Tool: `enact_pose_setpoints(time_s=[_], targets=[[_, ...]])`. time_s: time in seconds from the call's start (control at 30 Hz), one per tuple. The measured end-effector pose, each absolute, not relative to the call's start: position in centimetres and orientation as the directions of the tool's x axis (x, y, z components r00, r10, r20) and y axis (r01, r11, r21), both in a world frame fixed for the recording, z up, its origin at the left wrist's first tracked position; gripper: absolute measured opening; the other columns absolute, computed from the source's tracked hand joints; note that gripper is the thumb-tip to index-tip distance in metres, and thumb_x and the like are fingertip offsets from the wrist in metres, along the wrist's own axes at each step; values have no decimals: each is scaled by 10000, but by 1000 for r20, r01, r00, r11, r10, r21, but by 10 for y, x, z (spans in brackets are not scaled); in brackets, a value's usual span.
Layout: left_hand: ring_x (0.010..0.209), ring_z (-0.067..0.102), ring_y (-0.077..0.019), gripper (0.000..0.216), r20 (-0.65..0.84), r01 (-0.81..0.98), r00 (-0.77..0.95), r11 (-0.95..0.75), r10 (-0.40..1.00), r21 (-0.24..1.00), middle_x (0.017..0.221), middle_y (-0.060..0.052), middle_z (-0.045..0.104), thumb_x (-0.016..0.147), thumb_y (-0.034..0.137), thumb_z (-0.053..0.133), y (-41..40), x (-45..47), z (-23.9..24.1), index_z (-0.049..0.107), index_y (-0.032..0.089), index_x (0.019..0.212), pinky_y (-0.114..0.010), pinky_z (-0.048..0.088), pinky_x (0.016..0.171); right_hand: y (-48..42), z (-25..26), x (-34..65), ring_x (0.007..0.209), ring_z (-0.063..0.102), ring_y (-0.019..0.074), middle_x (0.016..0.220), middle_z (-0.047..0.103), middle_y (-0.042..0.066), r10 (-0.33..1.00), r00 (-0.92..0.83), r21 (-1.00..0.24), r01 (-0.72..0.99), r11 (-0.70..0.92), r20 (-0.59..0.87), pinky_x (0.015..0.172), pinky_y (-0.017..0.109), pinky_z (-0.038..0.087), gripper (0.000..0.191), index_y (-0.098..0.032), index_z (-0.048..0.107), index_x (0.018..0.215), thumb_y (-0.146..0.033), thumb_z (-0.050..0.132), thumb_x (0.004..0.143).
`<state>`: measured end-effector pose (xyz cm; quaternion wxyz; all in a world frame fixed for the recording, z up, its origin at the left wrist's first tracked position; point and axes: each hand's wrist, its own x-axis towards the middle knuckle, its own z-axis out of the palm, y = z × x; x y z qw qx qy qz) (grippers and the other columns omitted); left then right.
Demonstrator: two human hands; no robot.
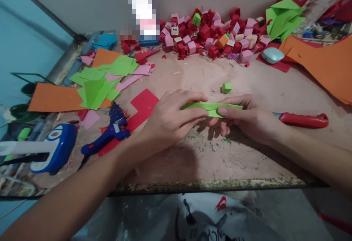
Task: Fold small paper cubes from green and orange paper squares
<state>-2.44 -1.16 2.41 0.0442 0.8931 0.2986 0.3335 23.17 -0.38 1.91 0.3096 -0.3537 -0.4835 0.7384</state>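
Between my two hands, a little above the table, is a strip of light green craft foam or paper [213, 107], seen nearly edge-on and folded or layered. My left hand [176, 114] pinches its left part, fingers closed on it. With the thumb on the near face and fingers behind, my right hand [247, 116] grips the right part. Just beyond the strip a small green cube [226, 88] sits on the table. A red-handled knife [304, 120] lies beside my right wrist, its blade mostly hidden behind the hand.
A blue glue gun [117, 129] and a blue-and-white lamp-like device [59, 147] lie left. Behind them are green sheets [96, 89] and an orange sheet [57, 97]. Many red and pink cubes [205, 32] are heaped along the back. A pale mouse-shaped object [272, 55] rests near another orange sheet [327, 65].
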Motion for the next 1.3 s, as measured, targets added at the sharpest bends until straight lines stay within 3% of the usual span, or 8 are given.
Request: enact_pose_setpoints(time_s=[0.13,0.33,0.53,0.7,0.8,1.07,1.17,1.3], targets=[[1059,736,-211,110,563,520,581,-800,587,298,1213,-84,790,1056,248,671,-13,-21,21,780,232,1061,-372,546,922,-5,17,232,622,732,159,762,808,92,786,-582,-947,-82,-311,-208,605,261,588,264,-152,874,1004,-408,816,977],[978,741,-202,151,539,543,510,-736,671,403,1079,-66,804,1058,228,621,-18,-15,22,769,231,1029,-371,563,914,-7,19,231,671,757,157,1017,855,101,804,-566,-967,-42,-250,-183,601,264,614,297,-195,863,1169,-417,808,980],[967,744,-228,128,450,537,403,-604,797,589,1044,-52,806,996,253,683,-22,-13,25,766,263,1093,-387,571,930,-10,24,229,667,743,163,964,849,62,823,-542,-979,-1,-204,-170,632,305,648,267,-237,872,1164,-379,852,939],[976,752,-229,161,373,529,359,-516,856,674,1072,-48,811,975,284,716,-22,-13,27,784,268,1120,-361,582,928,-13,26,225,699,748,182,966,846,68,850,-493,-981,50,-188,-187,592,302,647,339,-238,876,1145,-379,940,844],[973,754,-229,149,346,522,341,-482,874,703,1068,-44,816,969,293,734,-22,-12,28,795,272,1103,-356,588,924,-15,28,223,637,720,171,877,832,52,865,-474,-987,83,-139,-162,579,311,651,282,-246,888,1100,-392,924,862],[968,773,-238,70,210,430,311,-334,927,838,1037,-28,830,938,290,779,-19,-13,34,822,272,991,-327,599,854,-15,31,224,619,728,175,868,837,39,871,-485,-992,127,-23,-83,609,323,665,161,-270,902,1062,-366,836,952],[902,770,-234,83,129,434,317,-265,940,861,976,-32,834,923,328,803,-15,-16,36,834,258,956,-316,593,778,-14,32,225,629,736,180,915,849,42,865,-494,-993,116,-32,-86,614,332,675,163,-276,901,1067,-371,829,957],[627,687,-171,198,-6,410,351,-147,936,900,724,-33,770,957,376,774,-11,-21,38,833,206,874,-275,510,568,-11,35,228,600,734,171,911,851,47,865,-495,-995,89,-48,-86,594,318,667,155,-256,901,1037,-368,839,951]])
